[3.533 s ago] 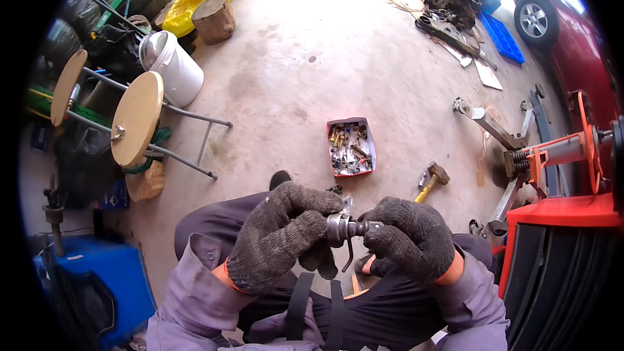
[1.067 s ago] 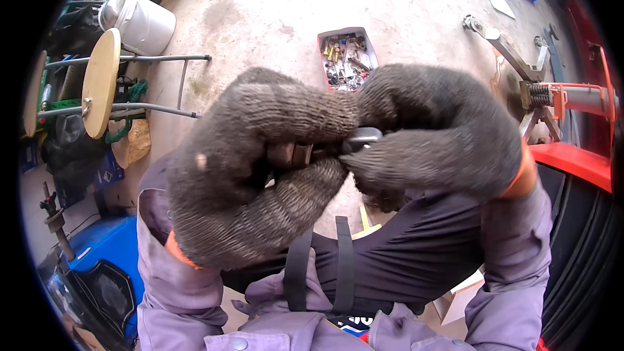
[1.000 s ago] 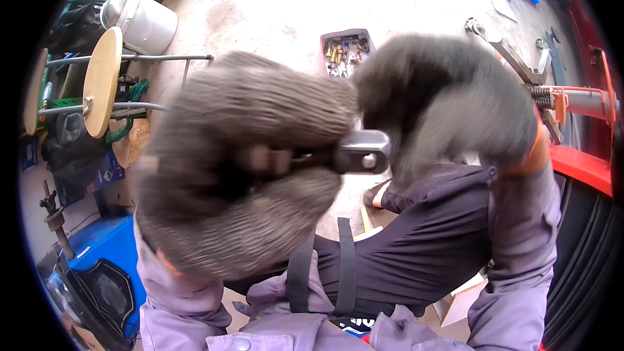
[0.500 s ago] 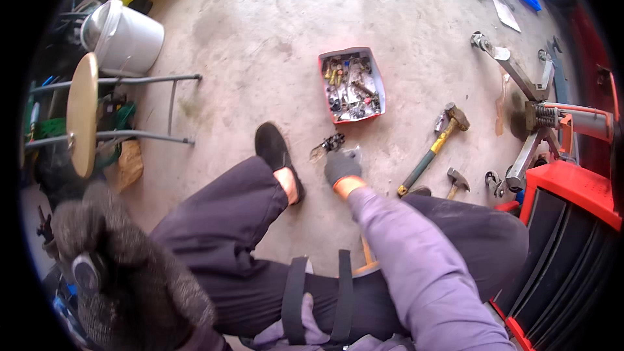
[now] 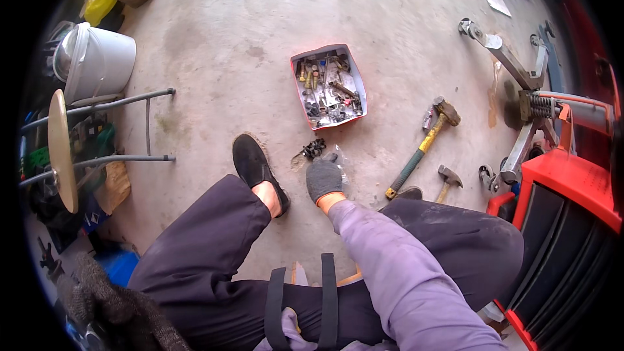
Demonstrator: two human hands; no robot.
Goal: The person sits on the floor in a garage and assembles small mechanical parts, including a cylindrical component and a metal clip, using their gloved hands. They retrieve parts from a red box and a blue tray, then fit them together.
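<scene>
On the concrete floor [image 5: 403, 39], your gloved right hand [image 5: 323, 179] reaches a small dark metal part [image 5: 314, 150], fingers apparently just touching it, not closed; your left hand [image 5: 110, 305] hangs low, grip unclear.

The person is wearing dark knit gloves with orange cuffs on the right hand [image 5: 323, 179] and left hand [image 5: 107, 309], lilac sleeves, dark trousers and a black slip-on shoe [image 5: 257, 169].

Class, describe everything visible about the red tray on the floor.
The red tray is a small, shallow rectangular box with red outer walls and a pale, metallic-looking inside. It lies flat on the concrete floor, turned slightly askew, and holds a jumble of bolts, nuts and small metal parts. Nothing else touches it; the gloved right hand is nearer the person.
</scene>
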